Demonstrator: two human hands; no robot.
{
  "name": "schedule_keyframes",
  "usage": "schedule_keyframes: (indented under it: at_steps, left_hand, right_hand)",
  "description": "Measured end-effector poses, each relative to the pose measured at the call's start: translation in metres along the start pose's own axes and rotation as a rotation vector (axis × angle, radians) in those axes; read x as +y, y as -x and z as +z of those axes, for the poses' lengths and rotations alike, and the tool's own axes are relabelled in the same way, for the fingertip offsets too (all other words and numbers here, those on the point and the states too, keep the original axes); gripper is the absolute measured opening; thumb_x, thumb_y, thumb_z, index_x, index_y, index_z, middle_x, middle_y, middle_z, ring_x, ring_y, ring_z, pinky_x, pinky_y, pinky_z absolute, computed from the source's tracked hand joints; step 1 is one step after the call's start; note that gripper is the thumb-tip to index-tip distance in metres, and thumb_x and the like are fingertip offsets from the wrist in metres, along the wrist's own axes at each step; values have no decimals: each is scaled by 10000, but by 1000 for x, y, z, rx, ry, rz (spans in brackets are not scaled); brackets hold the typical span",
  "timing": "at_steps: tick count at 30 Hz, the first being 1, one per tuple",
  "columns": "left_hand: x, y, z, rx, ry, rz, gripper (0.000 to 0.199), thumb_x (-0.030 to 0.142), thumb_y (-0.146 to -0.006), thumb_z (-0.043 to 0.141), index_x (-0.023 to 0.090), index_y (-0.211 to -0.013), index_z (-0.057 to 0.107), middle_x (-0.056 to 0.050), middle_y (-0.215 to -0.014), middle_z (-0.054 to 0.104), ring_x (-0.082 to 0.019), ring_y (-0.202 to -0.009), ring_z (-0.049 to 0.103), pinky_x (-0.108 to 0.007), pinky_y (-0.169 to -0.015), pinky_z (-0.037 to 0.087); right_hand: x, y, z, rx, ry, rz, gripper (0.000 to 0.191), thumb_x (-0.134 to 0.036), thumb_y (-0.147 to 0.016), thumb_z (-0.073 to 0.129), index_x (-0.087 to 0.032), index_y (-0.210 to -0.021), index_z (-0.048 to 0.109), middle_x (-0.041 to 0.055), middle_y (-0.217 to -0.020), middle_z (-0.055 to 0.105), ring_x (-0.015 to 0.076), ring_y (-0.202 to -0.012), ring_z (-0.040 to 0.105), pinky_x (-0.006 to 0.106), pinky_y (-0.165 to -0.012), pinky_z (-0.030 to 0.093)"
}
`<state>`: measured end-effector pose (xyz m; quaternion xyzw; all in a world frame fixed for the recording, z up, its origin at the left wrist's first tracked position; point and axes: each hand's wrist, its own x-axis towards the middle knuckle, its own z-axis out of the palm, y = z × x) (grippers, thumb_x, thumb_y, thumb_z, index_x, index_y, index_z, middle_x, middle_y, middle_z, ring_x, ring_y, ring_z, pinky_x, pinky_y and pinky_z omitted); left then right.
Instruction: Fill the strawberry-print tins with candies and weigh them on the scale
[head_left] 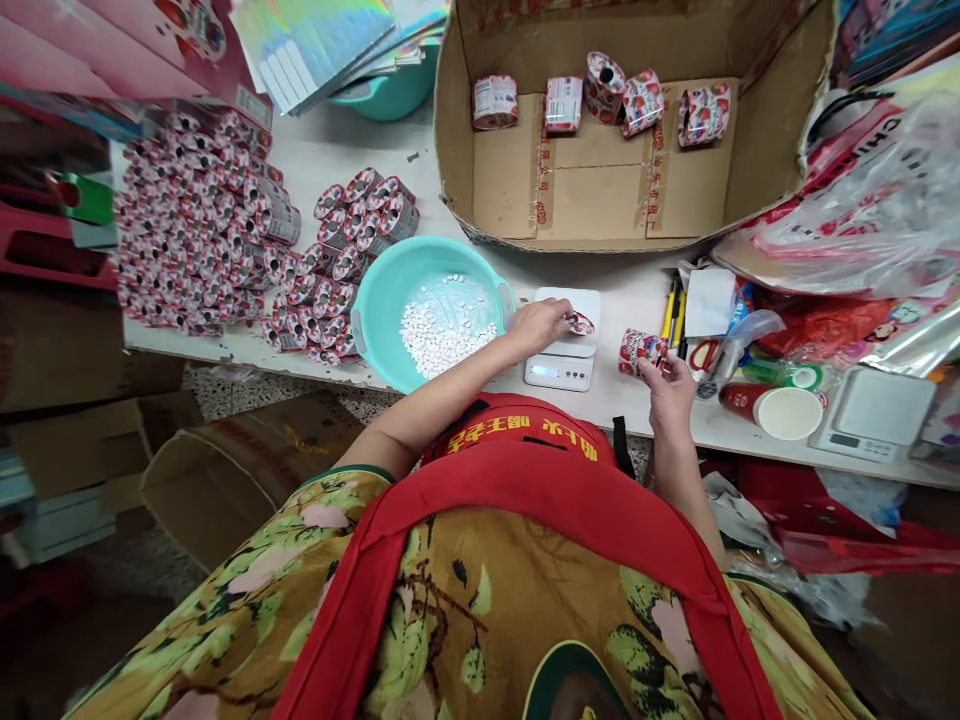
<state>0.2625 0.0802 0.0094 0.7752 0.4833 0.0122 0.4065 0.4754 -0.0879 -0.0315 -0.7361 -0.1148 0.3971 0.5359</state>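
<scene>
Over the small white scale [556, 370] my left hand [541, 328] reaches in from the left, its fingers pinched on a small red-and-white printed piece [581, 324] above the weighing plate. My right hand [670, 388] is closed on a strawberry-printed container [639, 350], held on its side just right of the scale. A turquoise basin [379, 320] with many small white pieces [442, 335] stands left of the scale, beneath my left forearm. The scale's display is lit, but its digits are too small to read.
Many stacked printed containers [202, 230] fill the left of the table. A cardboard box [600, 200] at the back holds several more. To the right lie yellow cutters [673, 312], a paper cup [787, 412], a second scale [874, 410] and plastic bags [892, 210].
</scene>
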Motion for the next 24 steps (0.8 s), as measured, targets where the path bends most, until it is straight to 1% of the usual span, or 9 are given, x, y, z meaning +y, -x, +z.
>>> schedule_keyframes:
  at_steps: [2, 6, 9, 12, 14, 16, 19, 22, 24]
  left_hand:
    - [6, -1, 1, -39, -52, 54, 148, 165, -901, 651, 188, -1037, 706, -93, -1089, 662, -238, -916, 604, -308, -777, 409]
    - [5, -5, 2, -75, -125, 103, 185, 146, -923, 595, 147, -1076, 701, -138, -1103, 634, -282, -980, 615, -355, -824, 438]
    - [4, -7, 9, -101, -279, 148, 197, 135, -921, 605, 106, -1085, 711, -191, -1154, 618, -330, -1077, 595, -373, -807, 453]
    - [8, -9, 19, -136, -451, 192, 249, 70, -945, 513, 97, -1066, 730, -203, -1191, 620, -319, -1117, 594, -357, -766, 471]
    - [11, -6, 18, -132, -496, 190, 307, 72, -973, 454, 116, -1111, 725, -171, -1199, 634, -285, -1085, 621, -343, -751, 484]
    - [12, 3, 2, -57, -480, 142, 326, 154, -1020, 421, 157, -1189, 700, -121, -1197, 650, -254, -1049, 645, -331, -748, 499]
    - [1, 41, -47, 166, -402, -28, 351, 343, -1063, 396, 211, -1239, 669, -66, -1181, 676, -230, -1055, 660, -306, -748, 518]
    - [-37, 104, -104, 447, -352, -339, 357, 405, -1046, 425, 223, -1219, 679, -61, -1192, 699, -231, -1085, 667, -297, -802, 532]
    - [-76, 152, -133, 600, -314, -636, 355, 404, -1031, 441, 220, -1190, 700, -73, -1187, 716, -243, -1075, 680, -314, -859, 537]
  right_hand:
    - [-1, 1, -2, 8, 3, 2, 592, -405, -530, 897, -174, -1035, 691, 27, -965, 737, 186, -860, 693, 420, -912, 596]
    - [2, 1, -4, 27, 5, -13, 576, -403, -527, 901, -171, -1013, 696, 27, -965, 734, 188, -873, 698, 426, -928, 597]
    - [2, -1, -3, 29, 0, 5, 601, -400, -494, 912, -168, -1007, 702, 31, -965, 733, 182, -856, 696, 411, -908, 608]
    - [0, -2, -1, 44, 12, 20, 631, -407, -450, 921, -173, -991, 699, 25, -941, 727, 178, -820, 690, 392, -850, 630]
    - [-3, -5, 0, 56, 21, 9, 659, -414, -423, 928, -167, -985, 690, 17, -913, 714, 172, -793, 682, 376, -803, 641]
    - [-6, -10, 1, 44, 25, -21, 677, -421, -418, 931, -152, -983, 674, 15, -906, 698, 164, -786, 674, 352, -763, 642]
    - [-16, -18, 7, 11, 8, -57, 650, -436, -419, 919, -165, -937, 637, 15, -924, 674, 176, -798, 669, 336, -666, 636]
    - [-38, -15, 26, -106, 5, -63, 627, -425, -397, 935, -218, -890, 607, -9, -915, 647, 206, -847, 675, 318, -566, 617]
    - [-60, -6, 50, -324, 70, -97, 607, -474, -499, 936, -239, -961, 619, -3, -947, 650, 223, -913, 674, 326, -581, 621]
